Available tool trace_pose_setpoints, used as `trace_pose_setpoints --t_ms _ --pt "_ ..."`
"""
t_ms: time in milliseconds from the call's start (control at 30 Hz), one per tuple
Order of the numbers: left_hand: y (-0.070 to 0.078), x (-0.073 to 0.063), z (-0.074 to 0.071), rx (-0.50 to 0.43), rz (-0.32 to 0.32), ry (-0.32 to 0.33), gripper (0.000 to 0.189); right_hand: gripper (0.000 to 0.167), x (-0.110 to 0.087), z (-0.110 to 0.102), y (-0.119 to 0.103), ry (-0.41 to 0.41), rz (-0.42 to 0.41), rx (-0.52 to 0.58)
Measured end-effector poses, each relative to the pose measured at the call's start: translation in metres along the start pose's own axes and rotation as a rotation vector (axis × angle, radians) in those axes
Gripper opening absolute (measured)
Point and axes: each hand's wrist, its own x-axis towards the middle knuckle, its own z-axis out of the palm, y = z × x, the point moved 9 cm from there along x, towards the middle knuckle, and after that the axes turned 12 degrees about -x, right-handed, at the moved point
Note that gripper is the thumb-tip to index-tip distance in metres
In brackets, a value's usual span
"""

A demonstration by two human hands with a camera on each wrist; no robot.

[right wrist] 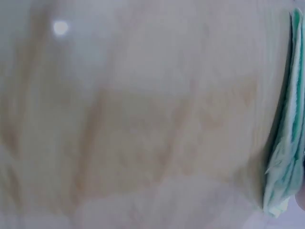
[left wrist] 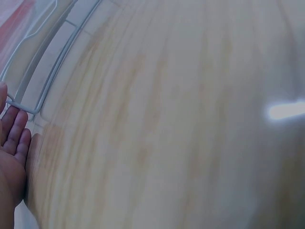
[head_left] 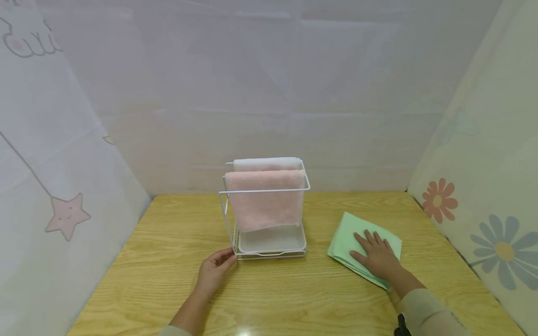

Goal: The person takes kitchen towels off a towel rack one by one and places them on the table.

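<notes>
Two hands are working this table [head_left: 168, 252], and both are yours. Your left hand [head_left: 213, 269] is pinching the white wire rack [head_left: 273, 190] down low at its front left corner, thumb and fingers closing in on the wire. The rack is standing upright about midway between the table's left and right edges, sitting closer to the back edge. A pink towel [head_left: 266, 200] is draping over it in front, a white towel [head_left: 266, 163] is hanging just behind that, and a white tray [head_left: 273, 240] is resting in the base underneath.

Your right hand [head_left: 378, 257] is lying palm down with the fingers spreading out pretty straight, so it's pressing on the green cloth [head_left: 344, 233] rather than gripping it. That cloth is lying folded toward the table's right edge, sitting at an angle and well apart from the rack. From your right wrist, its layered side [right wrist: 288, 143] is showing. Behind the table's back edge, a pale sheet [head_left: 269, 93] is hanging with creases running across it.
</notes>
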Motion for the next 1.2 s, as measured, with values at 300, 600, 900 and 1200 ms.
trace_pose_setpoints --t_ms 300,600,900,1200 --pt "0.001 0.000 0.000 0.007 0.013 0.005 0.032 0.069 -0.005 -0.017 0.023 -0.030 0.015 -0.039" --pt "0.001 -0.001 0.000 0.020 0.019 0.000 0.033 0.072 -0.006 -0.017 0.023 -0.036 0.119 0.046" --pt "-0.001 0.002 -0.001 0.016 0.013 0.009 0.033 0.079 -0.019 -0.012 -0.035 -0.089 0.287 0.135" --pt "-0.001 0.001 -0.001 0.030 0.010 0.000 0.035 0.090 -0.029 0.006 -0.068 -0.150 0.366 0.291"
